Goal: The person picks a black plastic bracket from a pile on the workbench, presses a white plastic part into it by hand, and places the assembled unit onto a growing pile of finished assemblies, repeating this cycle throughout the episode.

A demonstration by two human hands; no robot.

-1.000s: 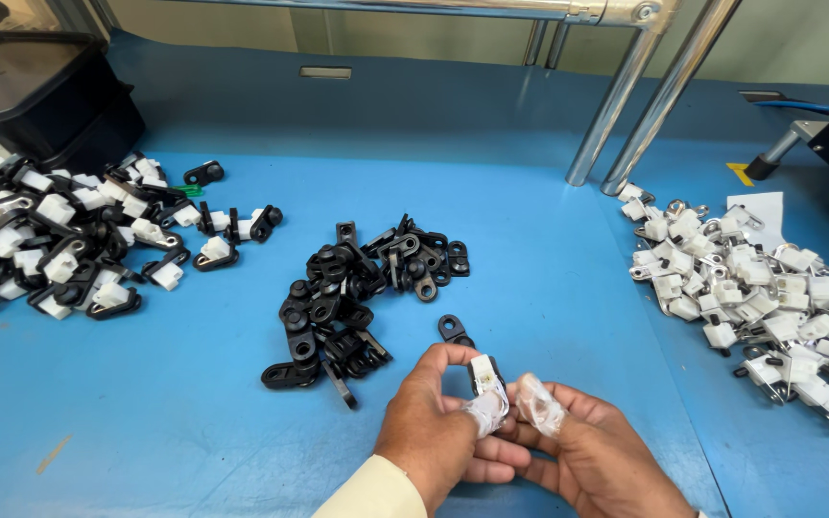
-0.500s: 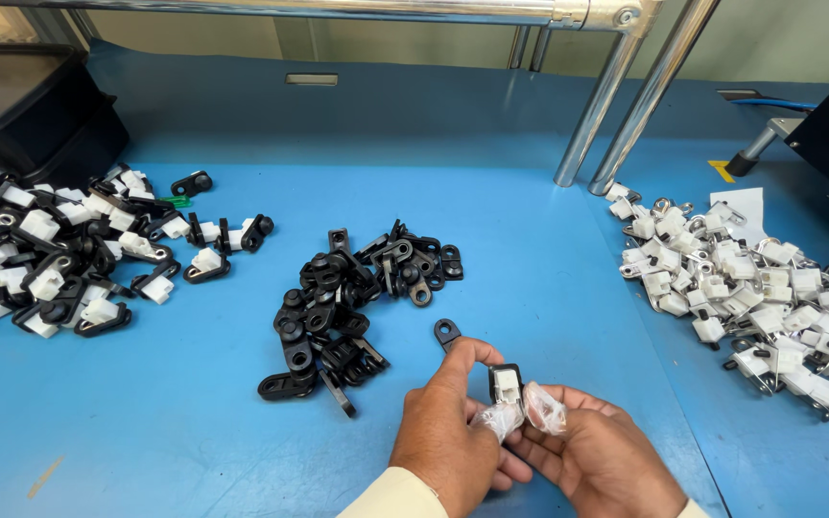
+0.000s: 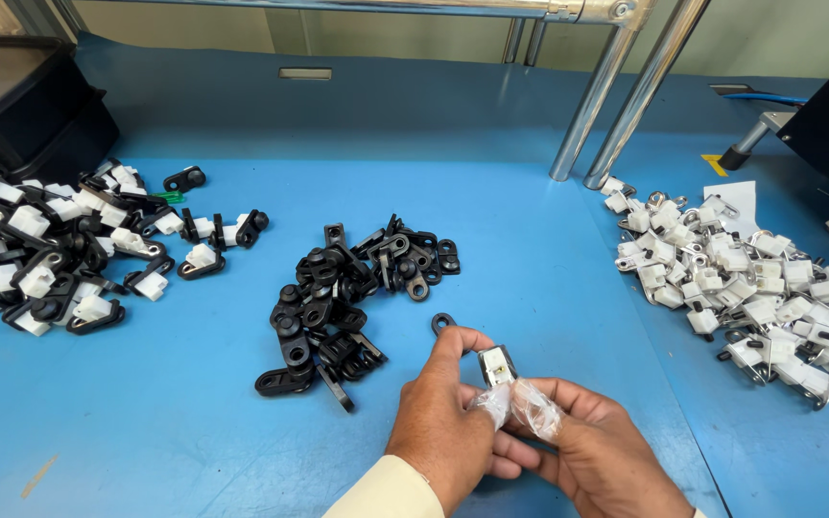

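Both hands meet low in the middle of the head view. My left hand (image 3: 441, 420) and my right hand (image 3: 599, 451) pinch one small part (image 3: 497, 365) between them, a white block set in a black bracket, held upright. Clear plastic covers wrap the thumb tips touching it. A single black ring-ended bracket (image 3: 442, 322) lies on the blue table (image 3: 530, 259) just above my left fingers. A heap of black brackets (image 3: 343, 302) sits to the left of my hands.
A pile of joined black-and-white parts (image 3: 50, 249) lies at the far left, below a black bin (image 3: 26, 105). White clips with metal rings (image 3: 750, 288) are heaped on the right. Two slanted steel posts (image 3: 616, 91) rise behind.
The hands stayed together at the bottom centre; the held part now shows its black bracket upright above the thumbs. The view has shifted slightly.
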